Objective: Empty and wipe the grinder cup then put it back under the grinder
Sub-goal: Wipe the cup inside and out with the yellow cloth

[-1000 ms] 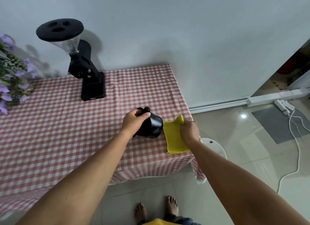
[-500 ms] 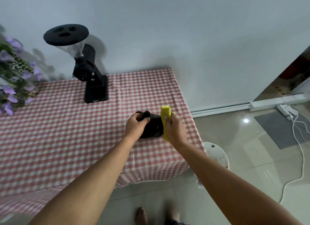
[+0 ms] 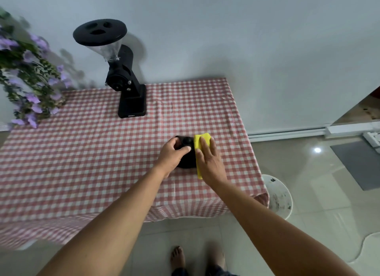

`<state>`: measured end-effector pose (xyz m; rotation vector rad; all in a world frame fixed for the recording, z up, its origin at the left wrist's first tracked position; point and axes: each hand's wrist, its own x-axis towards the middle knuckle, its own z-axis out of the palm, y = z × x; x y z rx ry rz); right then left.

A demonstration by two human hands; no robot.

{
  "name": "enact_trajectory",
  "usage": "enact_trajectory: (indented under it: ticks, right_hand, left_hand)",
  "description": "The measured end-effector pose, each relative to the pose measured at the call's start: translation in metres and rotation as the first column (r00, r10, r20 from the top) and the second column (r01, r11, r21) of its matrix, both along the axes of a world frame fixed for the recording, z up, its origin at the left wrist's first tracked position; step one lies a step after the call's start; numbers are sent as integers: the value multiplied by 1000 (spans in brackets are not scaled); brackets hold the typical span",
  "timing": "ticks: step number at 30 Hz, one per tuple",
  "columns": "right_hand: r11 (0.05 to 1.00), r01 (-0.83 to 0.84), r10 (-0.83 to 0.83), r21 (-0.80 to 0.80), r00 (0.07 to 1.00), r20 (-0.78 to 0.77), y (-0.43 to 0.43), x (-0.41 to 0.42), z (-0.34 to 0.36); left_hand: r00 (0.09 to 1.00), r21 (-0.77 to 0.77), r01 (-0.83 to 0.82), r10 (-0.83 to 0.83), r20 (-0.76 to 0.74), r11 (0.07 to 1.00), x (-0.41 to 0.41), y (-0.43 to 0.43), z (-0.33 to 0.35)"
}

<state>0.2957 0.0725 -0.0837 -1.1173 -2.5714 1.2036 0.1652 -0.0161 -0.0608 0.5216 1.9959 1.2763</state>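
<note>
The black grinder cup [image 3: 188,159] lies tilted on its side on the checked tablecloth [image 3: 92,152], near the table's right edge. My left hand [image 3: 171,155] grips it by the handle end. My right hand [image 3: 207,159] holds a yellow cloth [image 3: 199,144] against the cup's mouth, fingers lying over the cloth; most of the cup is hidden between both hands. The black grinder [image 3: 125,78] with its clear hopper stands at the back of the table by the wall, nothing under its spout.
Purple artificial flowers [image 3: 26,80] hang over the table's back left corner. A round white bin [image 3: 277,195] stands on the tiled floor just beyond the table's right corner. My bare feet [image 3: 178,259] show below the front edge.
My right hand lifted the yellow cloth off the table and brought it left onto the cup's mouth. The left hand kept its grip on the cup.
</note>
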Motion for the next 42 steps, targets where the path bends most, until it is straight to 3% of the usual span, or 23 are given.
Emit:
enact_trajectory:
  ticks: [3, 8, 13, 18, 23, 28, 33, 35, 38, 40, 42]
  right_hand:
    - [997, -26, 28, 68, 999, -33, 0, -3, -6]
    - [982, 138, -150, -129, 984, -93, 15, -14, -2]
    - [990, -70, 84, 125, 991, -105, 5, -14, -9]
    - [964, 202, -225, -175, 966, -128, 22, -19, -6]
    - [999, -14, 21, 39, 986, -166, 11, -20, 2]
    - [940, 177, -204, -290, 977, -63, 31, -16, 6]
    - [991, -37, 8, -126, 975, -222, 17, -30, 16]
    - [984, -7, -26, -181, 983, -181, 23, -32, 14]
    - [925, 193, -204, -326, 979, 0, 36, -28, 11]
    - [935, 198, -200, -295, 980, 24, 33, -27, 11]
    - [980, 84, -98, -182, 993, -70, 24, -32, 12]
  left_hand:
    - [999, 1, 34, -34, 10, 999, -2, -5, 2]
    - [997, -14, 71, -71, 26, 997, -3, -8, 5]
    - [991, -79, 117, -121, -58, 990, -4, -10, 3]
    - [983, -112, 148, -159, -88, 983, 1, -7, 4]
    - [977, -114, 180, -191, -95, 977, 1, -8, 5]
    - [971, -121, 197, -211, -109, 973, 4, -12, 5]
    - [964, -113, 238, -248, -94, 965, 0, -10, 8]
    - [960, -123, 247, -260, -101, 961, 1, -11, 8]
    - [954, -146, 249, -269, -136, 957, 3, -12, 7]
    - [957, -149, 232, -253, -140, 961, 4, -12, 7]
    - [964, -129, 221, -237, -122, 967, 2, -12, 5]
